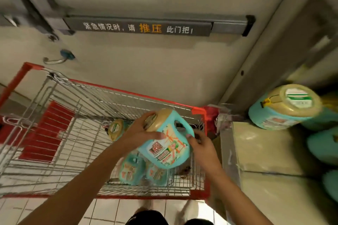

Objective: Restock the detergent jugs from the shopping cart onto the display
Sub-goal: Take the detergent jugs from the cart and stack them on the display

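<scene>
A teal detergent jug (168, 144) with a tan cap is held tilted in the air above the right end of the shopping cart (128, 91), cap toward the upper left and label facing up. The left hand (140, 133) grips the cap end, its fingers (148, 117) curled over the top and the thumb laid across the shoulder. The right hand (201, 144) holds the jug's right side below the handle, thumb on the label face and the other fingers curled behind. More jugs lie in the basket beneath: two teal ones (130, 170) side by side and one further in (116, 129). To the right, stocked jugs (281, 109) sit on the display over cardboard boxes (265, 148). A door with a grey push bar (155, 25) stands beyond the cart.
</scene>
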The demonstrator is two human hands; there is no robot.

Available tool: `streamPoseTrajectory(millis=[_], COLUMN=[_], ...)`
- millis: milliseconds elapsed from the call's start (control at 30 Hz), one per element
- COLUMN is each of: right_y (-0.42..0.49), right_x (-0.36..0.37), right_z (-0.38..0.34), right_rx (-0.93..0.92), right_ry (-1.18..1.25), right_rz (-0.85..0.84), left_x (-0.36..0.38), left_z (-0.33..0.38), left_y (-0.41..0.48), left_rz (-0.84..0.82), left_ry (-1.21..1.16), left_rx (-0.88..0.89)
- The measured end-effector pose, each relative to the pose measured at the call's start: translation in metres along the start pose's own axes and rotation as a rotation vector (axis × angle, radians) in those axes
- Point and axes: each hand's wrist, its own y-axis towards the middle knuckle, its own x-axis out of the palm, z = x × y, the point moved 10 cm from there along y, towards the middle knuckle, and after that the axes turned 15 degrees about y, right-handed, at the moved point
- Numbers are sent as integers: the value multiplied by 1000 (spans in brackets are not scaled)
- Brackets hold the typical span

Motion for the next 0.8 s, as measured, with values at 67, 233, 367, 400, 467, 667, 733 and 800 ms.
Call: streamPoseTrajectory(millis=[67,233,367,400,467,667,733,800], right_y=[-10,-39,-62,-66,-75,-89,-89,-86], right_x=[-21,-78,-120,-129,-149,-198,-213,-227], right_z=[-15,-53,-82,-90,-107,-146,-152,-154], right_rx=[-52,-203,-301,-321,-363,-496,-511,-495], right_ry=[40,156,234,249,276,326,321,330], right_rz=[61,181,224,235,258,265,290,308], left_x=[11,44,72,79,98,152,170,187], left_z=[32,118,192,208,241,320,337,353], left_y=[-3,-14,-31,-36,-45,-59,-60,-59], left_rz=[-13,-10,71,90,113,188,190,202], left_ry=[30,102,254,300,374,489,513,558], left_rx=[67,259,462,511,610,835,865,892])
